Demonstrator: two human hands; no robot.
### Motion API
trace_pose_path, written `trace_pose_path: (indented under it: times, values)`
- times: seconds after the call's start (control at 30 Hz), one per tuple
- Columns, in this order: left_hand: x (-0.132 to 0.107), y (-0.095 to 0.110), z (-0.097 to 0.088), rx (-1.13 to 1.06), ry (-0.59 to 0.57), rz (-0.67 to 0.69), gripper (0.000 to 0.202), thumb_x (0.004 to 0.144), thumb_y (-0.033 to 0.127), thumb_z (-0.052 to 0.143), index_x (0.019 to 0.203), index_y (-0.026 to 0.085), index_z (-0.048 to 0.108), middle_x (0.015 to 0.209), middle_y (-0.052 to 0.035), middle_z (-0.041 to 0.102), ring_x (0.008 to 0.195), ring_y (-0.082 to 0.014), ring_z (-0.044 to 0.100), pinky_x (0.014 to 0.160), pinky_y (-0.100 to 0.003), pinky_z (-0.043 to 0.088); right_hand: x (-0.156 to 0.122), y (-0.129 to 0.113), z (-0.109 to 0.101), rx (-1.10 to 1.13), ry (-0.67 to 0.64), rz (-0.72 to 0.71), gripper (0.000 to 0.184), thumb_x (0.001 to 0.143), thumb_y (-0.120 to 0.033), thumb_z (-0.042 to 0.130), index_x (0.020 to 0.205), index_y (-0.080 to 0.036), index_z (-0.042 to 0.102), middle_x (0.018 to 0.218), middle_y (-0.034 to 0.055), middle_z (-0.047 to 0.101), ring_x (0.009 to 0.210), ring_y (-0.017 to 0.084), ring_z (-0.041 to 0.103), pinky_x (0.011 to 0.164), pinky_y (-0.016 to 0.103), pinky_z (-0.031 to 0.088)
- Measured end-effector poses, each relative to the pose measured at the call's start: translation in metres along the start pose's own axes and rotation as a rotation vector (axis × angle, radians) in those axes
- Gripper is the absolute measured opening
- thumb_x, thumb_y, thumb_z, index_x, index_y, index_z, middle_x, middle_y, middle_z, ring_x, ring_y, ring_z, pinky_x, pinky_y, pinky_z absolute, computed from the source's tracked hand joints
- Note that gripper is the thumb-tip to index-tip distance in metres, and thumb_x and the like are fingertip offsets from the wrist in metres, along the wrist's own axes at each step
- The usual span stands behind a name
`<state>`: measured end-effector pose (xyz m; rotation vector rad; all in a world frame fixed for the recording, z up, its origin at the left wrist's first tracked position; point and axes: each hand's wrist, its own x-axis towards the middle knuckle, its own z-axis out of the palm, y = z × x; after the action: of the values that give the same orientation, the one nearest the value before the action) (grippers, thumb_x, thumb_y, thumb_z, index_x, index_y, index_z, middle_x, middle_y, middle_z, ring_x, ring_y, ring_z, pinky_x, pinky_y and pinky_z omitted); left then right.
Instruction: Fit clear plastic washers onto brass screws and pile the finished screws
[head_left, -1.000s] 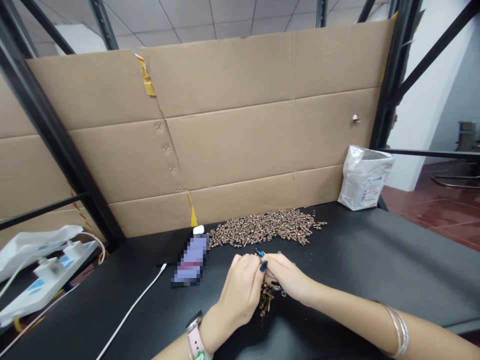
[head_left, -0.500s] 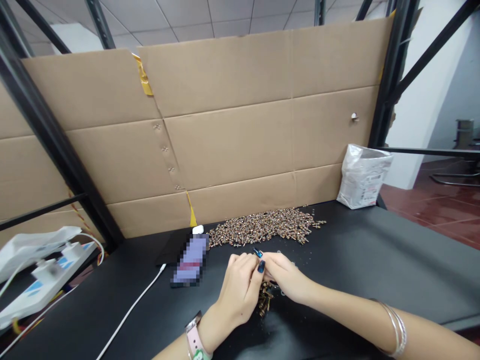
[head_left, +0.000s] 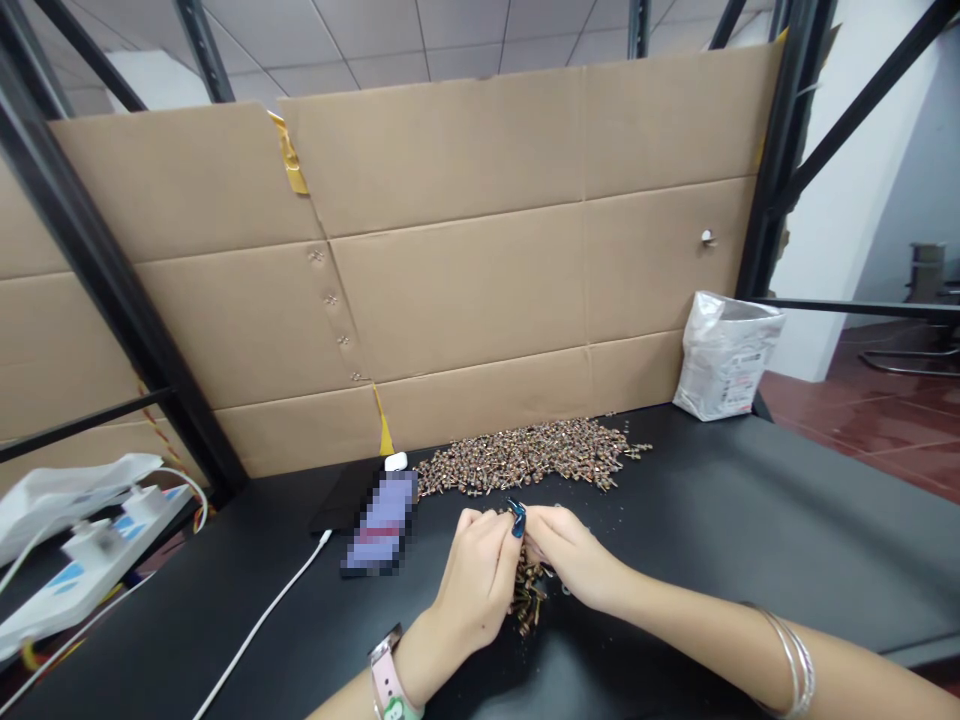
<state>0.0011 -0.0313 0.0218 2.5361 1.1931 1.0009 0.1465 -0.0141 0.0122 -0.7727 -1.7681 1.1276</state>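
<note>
My left hand (head_left: 476,590) and my right hand (head_left: 574,555) meet at the fingertips, with dark blue painted nails close together. Whatever lies between the fingertips is hidden. Directly below them sits a small heap of bronze-coloured screws (head_left: 529,595), touching the hands' undersides. A long, loose pile of the same screws (head_left: 521,456) spreads across the black tabletop just beyond my fingers. A few small metal washers (head_left: 566,590) lie beside my right hand. My left wrist wears a pink-strapped watch (head_left: 388,675), and my right forearm wears thin silver bangles (head_left: 791,660).
A pixelated phone (head_left: 382,525) lies left of my hands, with a white cable (head_left: 262,630) running from it. A white plastic bag (head_left: 724,358) stands at the back right against a cardboard wall (head_left: 465,290). A power strip (head_left: 90,550) sits at the far left.
My fingertips have drawn slightly closer together above the small heap. The camera view has shifted very slightly; the long screw pile is unchanged.
</note>
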Motion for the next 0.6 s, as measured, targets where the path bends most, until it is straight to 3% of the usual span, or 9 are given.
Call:
trace_pose_path:
  times: [0.13,0.33,0.4,0.53,0.6]
  values:
    - [0.001,-0.005,0.001,0.046,0.019,-0.082,0.037,0.097,0.026,0.019,0.071,0.019,0.044,0.067,0.0003,0.053,0.065,-0.0147,0.045,0.068,-0.031,0.030,0.003,-0.002,-0.013,-0.314,0.016,-0.052,0.034,0.094,-0.036,0.030,0.064,-0.020,0.036,0.060,-0.0040,0.040,0.056,0.011,0.035,0.053,0.023,0.029]
    - [0.000,-0.011,-0.002,0.327,-0.012,-0.150,0.030,0.091,0.024,0.031,0.064,0.019,0.042,0.060,0.0004,0.050,0.064,-0.0166,0.046,0.065,-0.032,0.025,0.014,0.005,-0.056,-0.780,-0.100,-0.160,0.006,0.083,-0.022,0.052,0.077,-0.019,0.052,0.075,0.0008,0.052,0.069,0.015,0.049,0.065,0.026,0.039]
    - [-0.002,-0.013,-0.001,0.373,-0.014,-0.170,0.027,0.087,0.023,0.035,0.062,0.019,0.042,0.058,0.0004,0.051,0.064,-0.0171,0.046,0.065,-0.032,0.024,0.019,0.013,-0.068,-0.849,-0.057,-0.176,0.002,0.080,-0.018,0.054,0.082,-0.018,0.054,0.081,0.0026,0.053,0.076,0.016,0.052,0.071,0.028,0.042]
    - [-0.003,-0.016,0.002,0.414,-0.006,-0.209,0.022,0.082,0.026,0.042,0.061,0.019,0.040,0.057,0.0010,0.051,0.063,-0.0179,0.047,0.065,-0.032,0.023,0.033,0.033,-0.084,-1.042,0.155,-0.178,0.016,0.079,-0.010,0.051,0.092,-0.018,0.055,0.095,0.0070,0.051,0.090,0.019,0.052,0.081,0.032,0.043]
    - [-0.003,-0.017,0.001,0.421,0.025,-0.235,0.017,0.081,0.027,0.043,0.066,0.020,0.042,0.061,0.0007,0.053,0.065,-0.0189,0.048,0.066,-0.032,0.024,0.039,0.042,-0.088,-1.092,0.195,-0.176,0.019,0.079,-0.008,0.050,0.094,-0.018,0.055,0.098,0.0082,0.049,0.093,0.020,0.050,0.082,0.033,0.043]
